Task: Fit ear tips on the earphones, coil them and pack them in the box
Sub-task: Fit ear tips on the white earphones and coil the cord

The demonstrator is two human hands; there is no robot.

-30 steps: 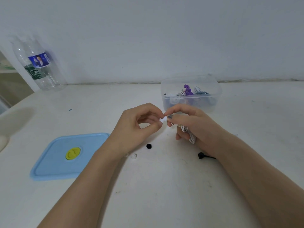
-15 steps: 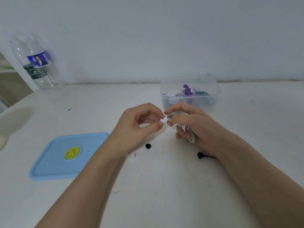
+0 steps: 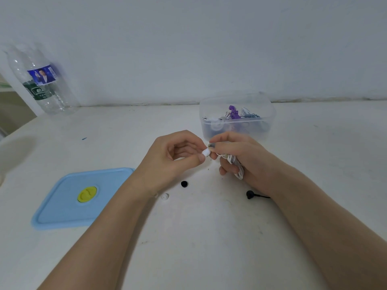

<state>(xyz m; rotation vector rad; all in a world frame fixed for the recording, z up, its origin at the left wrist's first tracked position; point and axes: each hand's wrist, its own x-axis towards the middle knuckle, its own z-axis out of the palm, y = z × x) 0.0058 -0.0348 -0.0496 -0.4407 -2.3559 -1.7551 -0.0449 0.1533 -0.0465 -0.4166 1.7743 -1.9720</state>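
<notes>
1. Pinching a small white silicone ear tip [image 3: 206, 152] between my left hand's [image 3: 174, 159] thumb and forefinger, I am pressing it toward the earbud held at my right hand's [image 3: 240, 152] fingertips.
2. My right fingers are curling around the bunched white earphone cable [image 3: 236, 166].
3. The soft tip could be slipping sideways and dropping among the loose black ear tip [image 3: 184, 183] and white ear tip [image 3: 164, 196] on the white table [image 3: 199, 237].
4. The clear plastic box [image 3: 236, 118] is waiting just beyond my hands.
</notes>
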